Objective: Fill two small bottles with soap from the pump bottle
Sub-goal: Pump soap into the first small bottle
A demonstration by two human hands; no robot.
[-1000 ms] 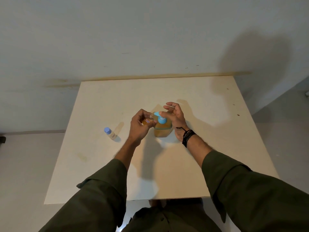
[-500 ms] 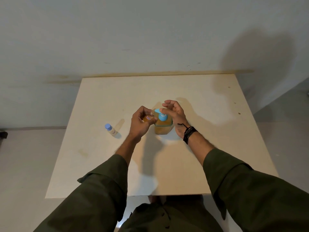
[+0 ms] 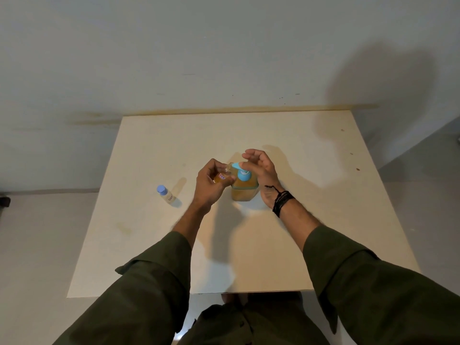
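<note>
Standing: one pump bottle (image 3: 242, 191), two small bottles (image 3: 164, 193).

A pale square table (image 3: 311, 232) is standing against a grey-white wall (image 3: 174, 46), which is showing yellowish staining; grey floor (image 3: 37, 245) is surrounding it.

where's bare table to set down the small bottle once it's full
Bare: the right part of the table beyond the right hand, the far strip by the wall, and the near edge between the sleeves. Crowded: the middle, where the left hand holds a small bottle at the pump bottle; capped bottle left.
</note>
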